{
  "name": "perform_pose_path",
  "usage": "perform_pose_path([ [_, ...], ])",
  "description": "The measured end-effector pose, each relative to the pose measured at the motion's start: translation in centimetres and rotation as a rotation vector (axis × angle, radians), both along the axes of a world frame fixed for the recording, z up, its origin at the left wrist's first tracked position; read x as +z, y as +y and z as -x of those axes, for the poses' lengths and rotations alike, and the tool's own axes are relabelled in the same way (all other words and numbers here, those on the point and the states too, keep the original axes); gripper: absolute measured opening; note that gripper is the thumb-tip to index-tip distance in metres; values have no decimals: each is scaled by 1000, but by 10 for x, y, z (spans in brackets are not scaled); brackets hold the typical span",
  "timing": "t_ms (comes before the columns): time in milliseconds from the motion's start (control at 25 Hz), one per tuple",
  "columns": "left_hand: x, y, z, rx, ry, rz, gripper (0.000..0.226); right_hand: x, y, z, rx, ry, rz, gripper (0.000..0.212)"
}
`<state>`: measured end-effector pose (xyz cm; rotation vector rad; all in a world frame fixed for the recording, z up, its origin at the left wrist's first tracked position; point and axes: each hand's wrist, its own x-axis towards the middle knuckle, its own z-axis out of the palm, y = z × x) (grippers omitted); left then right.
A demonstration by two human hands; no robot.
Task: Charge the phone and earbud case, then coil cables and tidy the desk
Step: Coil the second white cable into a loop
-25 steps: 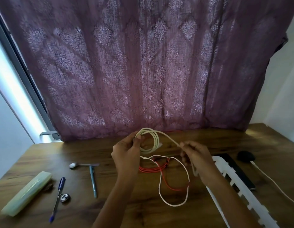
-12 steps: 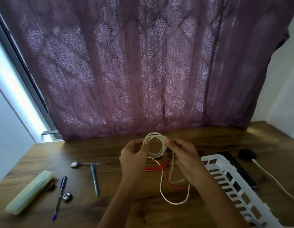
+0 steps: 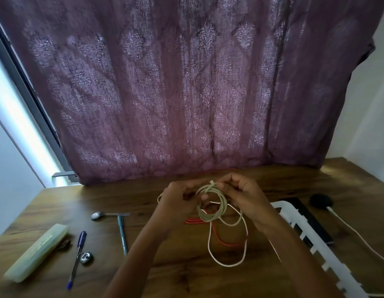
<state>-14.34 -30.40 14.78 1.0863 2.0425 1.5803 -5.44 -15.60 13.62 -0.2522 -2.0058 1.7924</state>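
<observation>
Left grip [image 3: 178,201] and right grip [image 3: 245,195] both pinch a round coil of smooth cream cable [image 3: 209,219] above the wood-grain worktop [image 3: 165,267]. A thin red cable [image 3: 192,221] lies looped beneath it.

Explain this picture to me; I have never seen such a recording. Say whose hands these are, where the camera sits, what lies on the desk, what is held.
No machine here: a person wears a camera on the head, looking down at their own hands. The left hand grips a coiled beige cable above the wooden desk; the right hand pinches its end. Beneath lie a white cable and a red cable. Left: a spoon, a green pen, a blue pen, a pale case. Right: a white basket, a phone, a black round thing with a cord.
</observation>
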Motion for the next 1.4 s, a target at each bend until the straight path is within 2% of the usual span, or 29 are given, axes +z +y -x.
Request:
perform_pose_path([
  [160,-1,2,-5,-88,17,-21,47,3,-2,-2,34,9,44,15],
  [280,0,2,-8,-16,70,-42,43,3,0,-1,35,12,81,12],
  [360,1,2,-12,17,29,-79,36,3,1,1,-1,35,102,9],
  [440,-1,2,-13,47,-68,-122,30,0,2,3,-90,66,32,6],
  [520,-3,2,-11,91,-157,-156,28,-2,0,4,-152,70,-81,14],
  [600,-5,3,-9,164,-157,-162,26,-5,-5,4,-144,41,-84,24],
  [640,-6,3,-8,204,-141,-159,26,-7,-7,4,-139,26,-35,25],
  [720,-6,5,-8,279,-123,-157,26,-6,-11,3,-126,-26,176,10],
  [760,-6,5,-8,316,-113,-155,27,-7,-11,3,-119,-52,226,20],
  [800,-7,6,-9,347,-103,-153,28,-5,-12,1,-96,-76,216,28],
  [880,-6,6,-10,374,-77,-145,26,-1,-12,-1,-85,-101,159,25],
  [1000,-8,7,-11,391,-2,-81,23,-1,-10,1,-105,-155,279,31],
  [1120,-12,10,-10,389,22,-59,22,-2,-8,1,100,-119,620,28],
  [1200,-13,12,-10,385,-26,-77,20,-3,-7,-1,322,-20,887,43],
  [1240,-13,13,-10,388,-75,-97,19,-4,-6,-1,365,27,941,50],
  [1320,-12,15,-11,405,-159,-135,17,-6,-5,-2,305,55,907,46],
  [1400,-13,15,-11,430,-200,-164,16,-4,-11,-3,196,42,722,29],
])
